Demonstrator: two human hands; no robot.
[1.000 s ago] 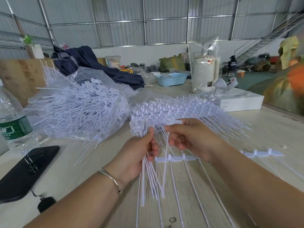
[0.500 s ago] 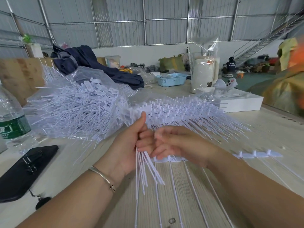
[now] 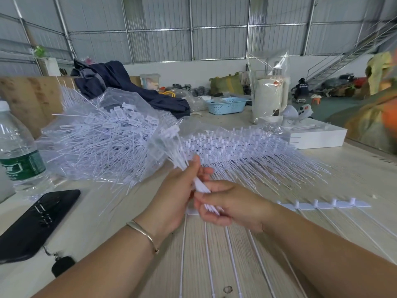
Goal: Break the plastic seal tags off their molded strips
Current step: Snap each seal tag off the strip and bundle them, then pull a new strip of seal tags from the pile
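Centrally, a bundle of white seal tags (image 3: 179, 155) is gripped in the closed left hand (image 3: 174, 196); its tails are pinched by the right hand (image 3: 232, 206). Beneath the fingers, a molded strip (image 3: 322, 204) lies on bare wooden tabletop (image 3: 365, 168).

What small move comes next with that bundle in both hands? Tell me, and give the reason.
Probably toss the bundle of loose tags onto the bagged pile at left. The left hand grips it mid-stem, heads pointing toward that pile, while the right hand only pinches the tail tips. An unbroken strip waits on the table at right.
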